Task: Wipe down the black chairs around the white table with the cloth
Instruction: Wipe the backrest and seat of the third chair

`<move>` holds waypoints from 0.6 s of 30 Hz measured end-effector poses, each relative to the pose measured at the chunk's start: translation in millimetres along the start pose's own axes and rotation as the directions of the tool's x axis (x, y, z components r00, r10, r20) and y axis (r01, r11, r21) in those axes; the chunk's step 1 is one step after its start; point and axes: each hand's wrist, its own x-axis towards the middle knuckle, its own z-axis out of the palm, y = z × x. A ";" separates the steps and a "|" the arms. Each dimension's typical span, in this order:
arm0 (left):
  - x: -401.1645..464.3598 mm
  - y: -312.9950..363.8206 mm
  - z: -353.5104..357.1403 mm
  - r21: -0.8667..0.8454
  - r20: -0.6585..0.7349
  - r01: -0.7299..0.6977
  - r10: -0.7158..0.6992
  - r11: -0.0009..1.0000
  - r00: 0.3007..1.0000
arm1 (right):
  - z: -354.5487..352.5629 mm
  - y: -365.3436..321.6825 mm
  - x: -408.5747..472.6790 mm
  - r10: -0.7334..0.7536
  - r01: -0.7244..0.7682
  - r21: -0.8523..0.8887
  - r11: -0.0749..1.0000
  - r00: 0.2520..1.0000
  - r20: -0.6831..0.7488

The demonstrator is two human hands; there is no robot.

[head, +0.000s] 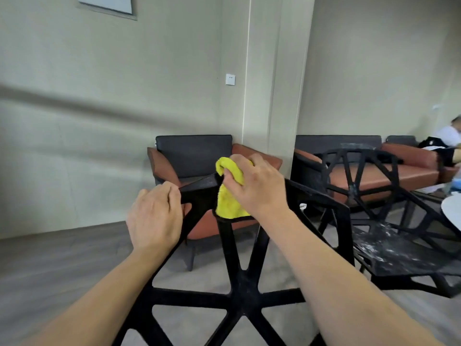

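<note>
A black chair with an open web of struts fills the lower middle of the view. My left hand grips the left part of its top rail. My right hand presses a yellow cloth against the top rail just to the right of that; the cloth hangs down over the rail. A second black chair, its seat speckled with white dust, stands to the right. Only an edge of the white table shows at the far right.
An orange-and-black armchair stands against the wall straight ahead. A matching sofa runs along the right wall, with a person sitting at its far end. Grey floor lies open to the left.
</note>
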 end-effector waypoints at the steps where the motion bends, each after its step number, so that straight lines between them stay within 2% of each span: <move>1: -0.6 0.6 0.5 -0.001 -0.006 0.003 -0.003 1.000 1.000 | -8.8 18.1 -3.6 0.052 -0.052 -0.052 0.997 0.999 -0.004; 4: -1.7 0.6 2.9 0.008 -0.027 0.019 -0.019 1.000 0.999 | -34.7 58.1 -17.8 0.187 -0.181 -0.172 0.968 0.982 0.019; 7: -0.3 -1.6 1.5 0.008 -0.003 -0.002 0.002 1.000 1.000 | -55.3 75.4 -32.3 0.287 -0.286 -0.179 0.941 0.958 -0.021; 11: -6.9 -19.6 -3.9 -0.131 0.033 -0.006 0.011 0.991 0.999 | -58.8 72.2 -30.7 0.357 -0.356 -0.174 0.918 0.934 -0.024; 14: -15.0 -24.7 -0.8 -0.133 0.022 0.103 -0.101 0.986 0.995 | -35.2 47.4 -12.6 0.270 -0.266 -0.115 0.957 0.963 0.021; 18: -11.9 -21.0 7.8 -0.065 -0.027 0.141 -0.143 0.988 0.989 | 12.6 -31.0 10.0 -0.019 0.007 0.088 0.996 0.990 0.140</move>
